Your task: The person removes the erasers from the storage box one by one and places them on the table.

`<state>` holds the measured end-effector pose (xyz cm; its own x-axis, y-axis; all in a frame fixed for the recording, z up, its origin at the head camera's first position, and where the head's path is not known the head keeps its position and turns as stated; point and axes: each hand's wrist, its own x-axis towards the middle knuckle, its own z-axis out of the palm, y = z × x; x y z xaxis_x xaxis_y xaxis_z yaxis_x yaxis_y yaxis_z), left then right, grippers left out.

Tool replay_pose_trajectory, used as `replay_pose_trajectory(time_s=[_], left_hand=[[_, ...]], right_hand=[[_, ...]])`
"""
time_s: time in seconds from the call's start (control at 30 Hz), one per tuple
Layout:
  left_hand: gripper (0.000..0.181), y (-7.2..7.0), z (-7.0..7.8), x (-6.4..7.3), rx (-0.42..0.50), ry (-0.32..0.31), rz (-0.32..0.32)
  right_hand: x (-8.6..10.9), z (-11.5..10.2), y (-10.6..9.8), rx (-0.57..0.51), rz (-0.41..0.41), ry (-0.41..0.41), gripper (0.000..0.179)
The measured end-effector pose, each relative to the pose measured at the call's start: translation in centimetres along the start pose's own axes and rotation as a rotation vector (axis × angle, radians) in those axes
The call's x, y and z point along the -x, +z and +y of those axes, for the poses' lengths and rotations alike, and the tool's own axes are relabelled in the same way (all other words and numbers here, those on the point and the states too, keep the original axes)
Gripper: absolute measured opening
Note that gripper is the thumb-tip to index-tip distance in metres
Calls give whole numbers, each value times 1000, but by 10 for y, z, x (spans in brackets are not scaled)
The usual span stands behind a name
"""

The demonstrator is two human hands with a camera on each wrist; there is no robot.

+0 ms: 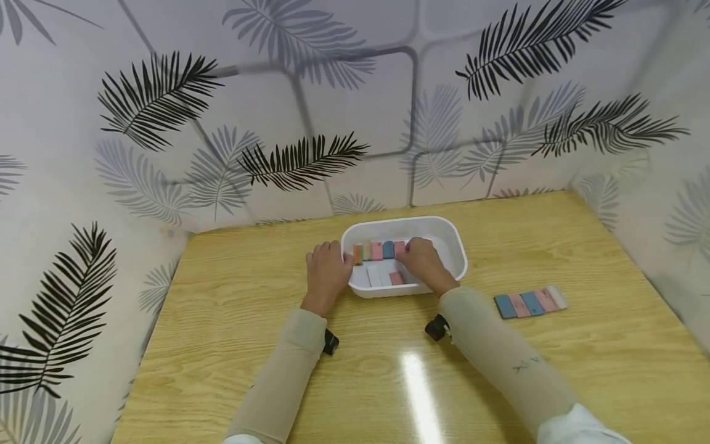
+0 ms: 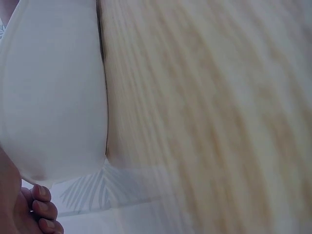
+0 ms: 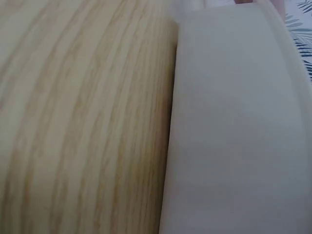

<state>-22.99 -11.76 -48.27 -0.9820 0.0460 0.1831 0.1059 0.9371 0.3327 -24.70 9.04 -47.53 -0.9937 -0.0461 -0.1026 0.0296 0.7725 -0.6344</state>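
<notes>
Right hand [image 1: 424, 262]: mine, reaching over the near rim of the tub, fingers curled, their tips pinching the pink rectangular block [image 1: 399, 247] at the right end of the back row.
Left hand [image 1: 327, 274]: mine, at the tub's left end, gripping its rim with my thumb over the inner side and my fingers outside.
Tub: white, oblong, smooth-walled container with rounded corners [image 1: 448, 243], upright near the far edge of the tabletop.
Back row in the tub, left to right: orange-and-green block [image 1: 357, 254], beige block [image 1: 367, 250], second pink block [image 1: 377, 251], blue block [image 1: 388, 250], then the pink one at my right fingertips; the blocks stand close side by side.
Front row in the tub: two white rectangular blocks [image 1: 374, 276] and a short pink block [image 1: 395, 278] to their right.
Row outside: blue, pink, blue, pink and white blocks [image 1: 532, 303] laid side by side, to the right of the tub and near my right forearm.
Tabletop: pale yellow-brown, wood-grained surface [image 1: 233, 296], with a bright streak of reflected light between my forearms.
Sleeves: beige fabric [image 1: 277, 382] on both forearms.
Backdrop: pale wall covering [image 1: 383, 123] printed with black and grey fronds.
</notes>
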Motion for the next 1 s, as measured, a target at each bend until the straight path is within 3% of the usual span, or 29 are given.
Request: replay_pose_trajectory(time_s=[0.17, 0.5, 1.0], left_hand=[[27, -1, 0, 0, 4, 5, 4], [26, 0, -2, -1, 6, 5, 8], [25, -1, 0, 0, 3, 1, 4]], right_hand=[[-6, -1, 3, -5, 19, 13, 34], [-13, -2, 7, -40, 5, 86, 31], [-14, -5, 7, -46, 42, 104, 32]])
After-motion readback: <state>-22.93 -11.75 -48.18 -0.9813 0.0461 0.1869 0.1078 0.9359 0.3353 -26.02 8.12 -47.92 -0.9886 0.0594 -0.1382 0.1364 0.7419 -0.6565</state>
